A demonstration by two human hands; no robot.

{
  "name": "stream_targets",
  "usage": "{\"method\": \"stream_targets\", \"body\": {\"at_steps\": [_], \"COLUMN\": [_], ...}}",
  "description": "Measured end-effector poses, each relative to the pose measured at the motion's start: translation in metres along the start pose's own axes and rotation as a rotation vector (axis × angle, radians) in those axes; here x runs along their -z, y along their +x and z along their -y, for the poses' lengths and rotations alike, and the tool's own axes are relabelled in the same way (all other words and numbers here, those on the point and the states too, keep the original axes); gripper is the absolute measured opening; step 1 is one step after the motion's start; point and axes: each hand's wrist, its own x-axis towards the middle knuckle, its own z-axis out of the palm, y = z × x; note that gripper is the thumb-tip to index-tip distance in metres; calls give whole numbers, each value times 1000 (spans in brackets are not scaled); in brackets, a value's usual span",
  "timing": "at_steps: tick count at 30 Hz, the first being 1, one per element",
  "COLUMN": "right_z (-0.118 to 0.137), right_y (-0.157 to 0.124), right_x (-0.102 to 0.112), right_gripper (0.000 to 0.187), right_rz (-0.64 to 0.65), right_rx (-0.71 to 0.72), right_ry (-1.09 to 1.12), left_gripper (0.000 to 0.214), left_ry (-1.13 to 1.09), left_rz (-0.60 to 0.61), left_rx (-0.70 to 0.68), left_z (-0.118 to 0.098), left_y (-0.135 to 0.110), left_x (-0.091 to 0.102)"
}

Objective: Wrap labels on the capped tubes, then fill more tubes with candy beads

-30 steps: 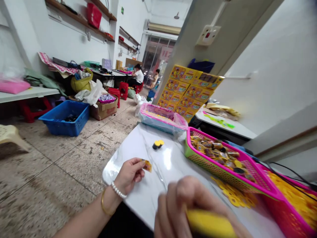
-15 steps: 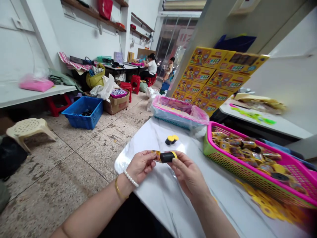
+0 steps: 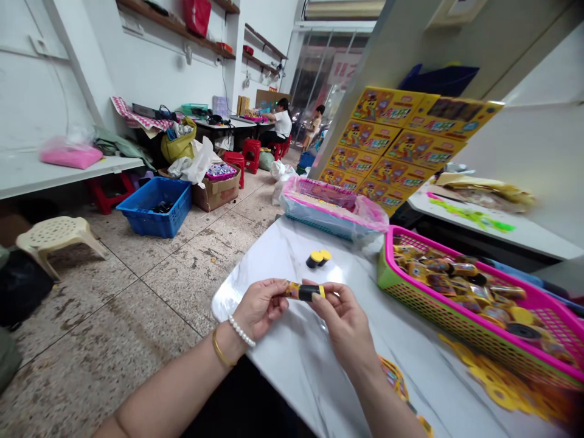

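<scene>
1. Where the fingers work, the table (image 3: 269,264) is white with marble veining. Floor (image 3: 114,322) to the left of the fingers is worn, speckled terrazzo.
2. Left of the fingers and further off: blue crate (image 3: 155,207), beige plastic stool (image 3: 57,234), cardboard box (image 3: 216,191). Far ahead, a seated co-worker (image 3: 281,125) is at a long table (image 3: 219,126).
3. Just ahead of the fingers: two yellow-capped black cylinders (image 3: 318,258), on the table, touching each other. Beyond them: plastic-wrapped basket (image 3: 333,210), then stacked yellow cartons (image 3: 392,140).
4. Right of the fingers: pink-rimmed green basket (image 3: 456,271), holding small wrapped cylinders (image 3: 456,277). Yellow die-cut pieces (image 3: 495,383) lie on the table beside it.
5. Both forearms reach in from the bottom edge, wrists raised. Left hand (image 3: 258,307) and right hand (image 3: 342,325) are off the table, close together.
6. Fingers of both hands are together, clamped on a black-and-yellow cylinder (image 3: 306,292) with a printed strip, held horizontally between them.
</scene>
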Motion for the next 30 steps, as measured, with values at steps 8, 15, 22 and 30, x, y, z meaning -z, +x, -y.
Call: {"method": "stream_targets", "body": {"at_steps": [8,15,22,30], "right_z": [29,58,21,23], "right_y": [14,33,34,28], "right_x": [26,83,94,97], "right_gripper": [42,51,46,38], "right_rz": [-95,-332,-193,-137], "right_rx": [240,417,241,271], "right_ry": [-97,-176,-204,-366], "left_gripper": [26,63,73,58], "left_ry": [174,443,533,534], "left_rz": [129,216,485,450], "left_rx": [0,-253,146,213], "left_z": [-21,-27,12,3], "left_y": [10,53,82,89], "left_x": [-53,-115,-89,-74]}}
